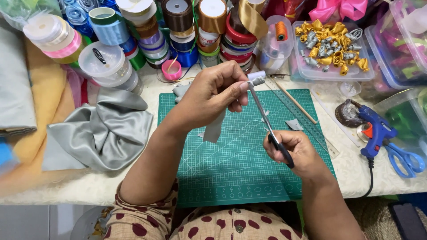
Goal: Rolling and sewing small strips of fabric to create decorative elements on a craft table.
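My left hand (212,91) was raised over the green cutting mat (240,169), thumb and fingers pinched together on a small rolled piece of grey ribbon (257,80), whose loose tail hung down toward the mat. My right hand (296,153) was closed around the black handles of a long pair of scissors (267,121), the slim blades reaching up to the roll at my left fingertips. I saw bare mat beneath and in front of both hands, with only a few grey scraps on it; its near edge lay close to the table edge. To the left, folded grey satin fabric (106,131) lay against the mat's side. The far edge was crowded by stacked ribbon spools (178,26). At the right, a clear tub (331,73) held gold and silver ribbon rosettes, and a blue glue gun (376,131) and blue-handled scissors (407,160) lay just beyond the mat.
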